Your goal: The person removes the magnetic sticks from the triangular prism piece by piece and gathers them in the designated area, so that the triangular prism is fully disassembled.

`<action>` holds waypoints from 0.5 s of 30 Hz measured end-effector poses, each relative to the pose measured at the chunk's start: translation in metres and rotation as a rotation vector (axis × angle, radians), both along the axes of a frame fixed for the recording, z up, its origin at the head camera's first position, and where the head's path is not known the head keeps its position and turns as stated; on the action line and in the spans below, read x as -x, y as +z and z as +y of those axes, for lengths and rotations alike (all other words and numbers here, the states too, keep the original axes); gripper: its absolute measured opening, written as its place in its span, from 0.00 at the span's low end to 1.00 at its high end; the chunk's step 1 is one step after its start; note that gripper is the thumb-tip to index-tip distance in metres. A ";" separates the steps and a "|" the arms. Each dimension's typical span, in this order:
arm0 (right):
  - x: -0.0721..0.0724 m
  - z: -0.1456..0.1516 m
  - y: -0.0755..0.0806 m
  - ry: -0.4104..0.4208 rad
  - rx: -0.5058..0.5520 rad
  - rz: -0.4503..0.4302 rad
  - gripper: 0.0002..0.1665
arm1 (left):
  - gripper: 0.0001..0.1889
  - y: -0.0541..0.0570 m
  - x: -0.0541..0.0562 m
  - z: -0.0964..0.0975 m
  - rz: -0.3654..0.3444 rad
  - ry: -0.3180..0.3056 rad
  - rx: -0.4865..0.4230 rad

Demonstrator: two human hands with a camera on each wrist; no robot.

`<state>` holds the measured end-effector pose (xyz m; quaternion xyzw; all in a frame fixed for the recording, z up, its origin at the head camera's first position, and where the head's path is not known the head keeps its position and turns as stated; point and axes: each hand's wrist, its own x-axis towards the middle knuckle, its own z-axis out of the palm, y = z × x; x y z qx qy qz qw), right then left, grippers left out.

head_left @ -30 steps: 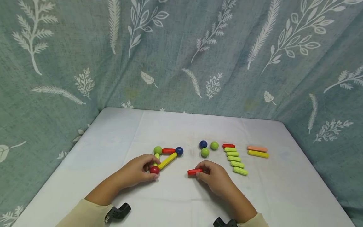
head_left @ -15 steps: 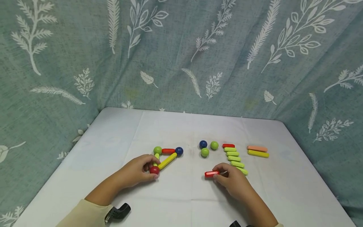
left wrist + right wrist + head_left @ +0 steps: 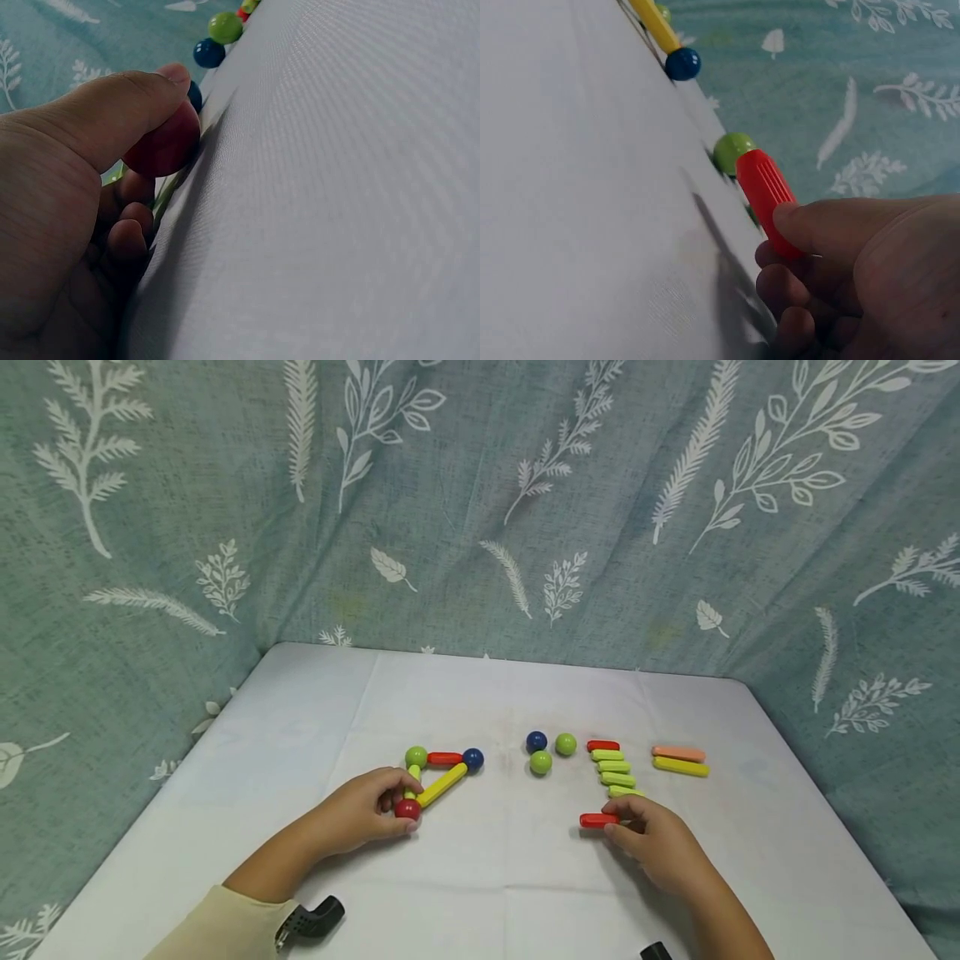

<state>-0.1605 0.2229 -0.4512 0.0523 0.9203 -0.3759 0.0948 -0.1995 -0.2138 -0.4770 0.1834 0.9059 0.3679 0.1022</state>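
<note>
My left hand [image 3: 363,814] holds a red ball [image 3: 407,809] between thumb and fingers at the near corner of a joined shape. From that ball a yellow stick [image 3: 442,785] slants to a blue ball [image 3: 473,759]. A lime stick [image 3: 414,772], partly behind the fingers, runs to a green ball [image 3: 416,757], and a short red stick [image 3: 445,758] links green to blue. To the right, my right hand [image 3: 663,843] pinches another short red stick [image 3: 761,184] by one end, thumb on its side. It is close over the table near a row of lime sticks [image 3: 615,767].
A loose blue ball [image 3: 536,742] and two green balls [image 3: 566,744] lie mid-table. One red stick [image 3: 603,746] tops the lime row. Farther right lie an orange stick [image 3: 678,753] and a yellow stick [image 3: 681,767]. A patterned green curtain [image 3: 450,527] stands behind the white table [image 3: 450,693].
My right hand has moved right, carrying the red stick from mid-table to the near end of the lime row, where it now covers the nearest stick. The left hand has stayed in place.
</note>
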 end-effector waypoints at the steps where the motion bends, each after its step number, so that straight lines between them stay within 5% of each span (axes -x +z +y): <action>1: 0.000 0.003 0.000 0.001 -0.007 0.003 0.14 | 0.23 0.000 0.000 0.000 0.001 -0.001 -0.001; 15: -0.002 0.038 0.004 -0.028 -0.060 -0.038 0.17 | 0.23 0.001 -0.001 0.000 -0.010 0.009 0.005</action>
